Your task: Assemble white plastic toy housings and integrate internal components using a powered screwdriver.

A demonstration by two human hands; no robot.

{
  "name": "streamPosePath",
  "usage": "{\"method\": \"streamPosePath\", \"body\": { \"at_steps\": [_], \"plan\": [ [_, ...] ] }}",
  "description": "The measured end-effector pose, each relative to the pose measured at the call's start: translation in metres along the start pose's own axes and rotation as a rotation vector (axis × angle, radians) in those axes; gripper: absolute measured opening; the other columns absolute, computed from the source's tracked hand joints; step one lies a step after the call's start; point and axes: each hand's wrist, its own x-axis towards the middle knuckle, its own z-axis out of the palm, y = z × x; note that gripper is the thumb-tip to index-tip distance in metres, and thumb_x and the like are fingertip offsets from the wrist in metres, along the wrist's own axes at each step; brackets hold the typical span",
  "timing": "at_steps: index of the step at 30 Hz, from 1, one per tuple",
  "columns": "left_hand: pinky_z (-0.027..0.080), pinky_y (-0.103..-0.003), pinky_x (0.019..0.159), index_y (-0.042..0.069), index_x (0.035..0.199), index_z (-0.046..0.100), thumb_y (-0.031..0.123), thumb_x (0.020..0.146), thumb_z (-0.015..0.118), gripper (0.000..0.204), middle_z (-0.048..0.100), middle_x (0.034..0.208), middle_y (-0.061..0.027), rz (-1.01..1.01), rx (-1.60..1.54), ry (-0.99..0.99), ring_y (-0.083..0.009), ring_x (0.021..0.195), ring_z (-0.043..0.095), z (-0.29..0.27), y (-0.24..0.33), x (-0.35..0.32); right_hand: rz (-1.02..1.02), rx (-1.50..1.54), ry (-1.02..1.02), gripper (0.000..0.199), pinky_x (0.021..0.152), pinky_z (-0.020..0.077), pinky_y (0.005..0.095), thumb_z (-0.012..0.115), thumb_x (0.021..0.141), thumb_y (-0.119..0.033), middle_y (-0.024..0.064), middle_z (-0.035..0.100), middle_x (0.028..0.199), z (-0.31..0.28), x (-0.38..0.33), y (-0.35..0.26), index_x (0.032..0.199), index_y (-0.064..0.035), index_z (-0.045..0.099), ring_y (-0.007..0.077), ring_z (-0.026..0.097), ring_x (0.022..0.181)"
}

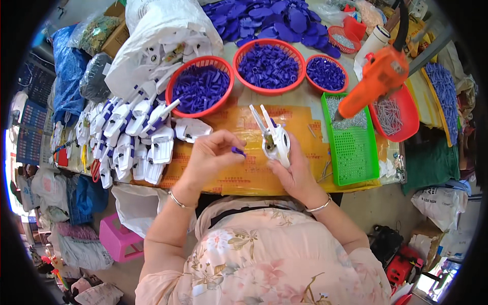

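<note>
Over the near part of the table, my left hand (212, 156) pinches a small purple plastic piece (237, 151) between thumb and fingers. To its right, my right hand (299, 177) is closed round a white plastic tool body (277, 140) with two long prongs pointing away from me and metal parts inside. A short gap separates the purple piece from the tool body. Similar white tool bodies with purple parts (138, 122) lie heaped left of my hands. Beyond my hands stand a left red basket (170, 96) and a middle red basket (269, 91), both full of purple pieces.
A smaller red basket (325, 87) also holds purple pieces. At right are a green tray (356, 175) of small metal parts, a red tray (410, 119) of long screws and a hanging orange power screwdriver (373, 76). Flat purple parts (279, 20) lie at the back. A pink stool (116, 236) stands below.
</note>
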Motion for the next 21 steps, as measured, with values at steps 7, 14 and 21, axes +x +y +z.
{"method": "streamPosePath", "body": {
  "at_steps": [7, 14, 21],
  "plan": [
    [0.051, -0.023, 0.061, -0.003, 0.096, 0.065, 0.001, 0.082, 0.063, 0.014, 0.067, 0.082, -0.0082, -0.161, -0.141, 0.184, -0.0122, 0.069, 0.063, 0.03, -0.024, -0.018, 0.013, -0.121, -0.047, 0.065, 0.089, 0.0414, 0.042, 0.067, 0.081, -0.022, 0.0236, 0.051, 0.112, 0.0, -0.003, -0.003, 0.13, 0.0027, 0.032, 0.0395, 0.051, 0.104],
    [0.054, -0.024, 0.059, -0.003, 0.096, 0.062, 0.003, 0.084, 0.063, 0.014, 0.066, 0.081, -0.0099, -0.111, -0.198, 0.239, -0.0139, 0.068, 0.065, 0.038, -0.034, -0.016, 0.049, -0.133, -0.118, 0.069, 0.089, 0.0414, 0.0438, 0.07, 0.079, -0.024, 0.0237, 0.049, 0.114, -0.002, -0.002, -0.007, 0.129, 0.0021, 0.031, 0.0406, 0.05, 0.105],
    [0.053, -0.024, 0.056, -0.002, 0.096, 0.054, 0.0, 0.086, 0.049, 0.012, 0.059, 0.077, -0.008, -0.078, -0.204, 0.323, -0.0147, 0.064, 0.061, 0.04, -0.033, -0.014, 0.041, -0.243, -0.099, 0.074, 0.087, 0.0423, 0.0459, 0.071, 0.078, -0.024, 0.0272, 0.048, 0.113, 0.003, -0.004, -0.006, 0.131, 0.0008, 0.026, 0.0437, 0.049, 0.104]
  ]
}}
